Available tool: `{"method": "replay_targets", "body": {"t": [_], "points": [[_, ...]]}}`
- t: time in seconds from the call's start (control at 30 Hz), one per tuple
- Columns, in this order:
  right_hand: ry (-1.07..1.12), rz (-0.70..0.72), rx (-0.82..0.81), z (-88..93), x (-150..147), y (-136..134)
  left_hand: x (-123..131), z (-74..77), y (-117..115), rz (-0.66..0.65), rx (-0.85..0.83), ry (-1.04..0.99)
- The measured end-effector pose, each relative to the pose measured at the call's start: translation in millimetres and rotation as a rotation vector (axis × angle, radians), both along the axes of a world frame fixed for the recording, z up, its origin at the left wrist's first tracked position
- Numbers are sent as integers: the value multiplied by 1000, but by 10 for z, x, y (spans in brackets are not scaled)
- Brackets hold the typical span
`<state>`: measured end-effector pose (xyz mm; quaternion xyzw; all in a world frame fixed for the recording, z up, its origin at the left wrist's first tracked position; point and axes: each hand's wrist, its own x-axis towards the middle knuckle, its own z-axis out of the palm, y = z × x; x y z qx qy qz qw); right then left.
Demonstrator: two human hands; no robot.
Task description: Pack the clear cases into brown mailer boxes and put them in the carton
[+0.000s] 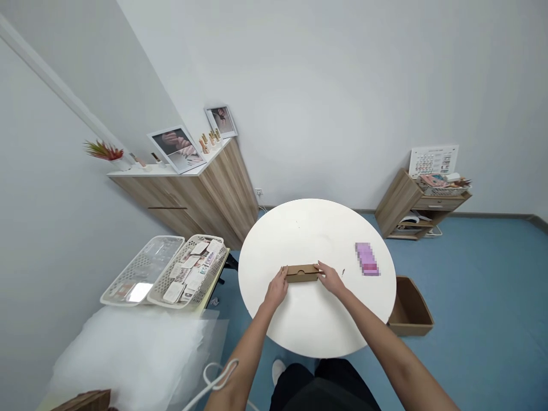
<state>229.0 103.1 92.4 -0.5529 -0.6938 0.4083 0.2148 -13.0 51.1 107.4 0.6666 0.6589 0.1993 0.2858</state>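
Head view, field note: left hand point(276, 287) and right hand point(329, 278) clasp opposite ends of a flat kraft cardboard box point(302, 273), centre of the round white table point(310, 231); blurred pink package point(367, 259) lies right.

From my remote seat, looking through the head camera, this reads as a small nail studio or beauty shop rather than a home. A wood-veneer cabinet point(222, 191) with a white top displays framed photographs of manicured hands point(176, 149). On a low wooden shelf unit point(398, 204) stands a chart of small coloured swatches point(433, 161), probably nail shades. A plastic basket of printed cards point(188, 271) sits to the left of a round white table point(308, 228). Pale plain walls and a blue floor point(483, 274) give the room a tidy, commercial look.
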Motion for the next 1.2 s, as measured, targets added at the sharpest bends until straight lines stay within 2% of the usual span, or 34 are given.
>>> {"method": "replay_targets", "body": {"t": [0.07,0.17,0.27,0.33,0.4,0.5,0.63,0.77,0.9,0.97,1.03,1.13,1.2], "points": [[-91,70,151,-90,-23,-176,73,-120,-145,-10,27,79],[-207,92,279,-197,-58,-380,131,-301,-305,-29,76,145],[-277,85,334,-228,-103,-437,109,-419,-335,-58,113,195],[-326,66,335,-190,-145,-408,63,-427,-276,-78,109,228],[-376,45,312,-111,-179,-365,22,-366,-168,-94,110,271],[-427,22,270,50,-132,-357,40,-160,27,-145,141,320],[-380,-74,298,320,268,-564,354,205,193,-303,150,374],[-245,-210,383,590,1030,-966,1049,502,176,-486,172,333],[-166,-391,324,670,2036,-1364,2048,616,64,-594,138,207],[-131,-484,270,637,2608,-1525,2598,582,-8,-621,139,97],[-95,-542,248,590,3195,-1663,3137,488,-87,-642,145,-32],[-72,-539,238,528,4005,-1821,3861,253,-203,-652,120,-198],[-57,-501,211,488,4439,-1878,4258,57,-267,-635,74,-292]]}}
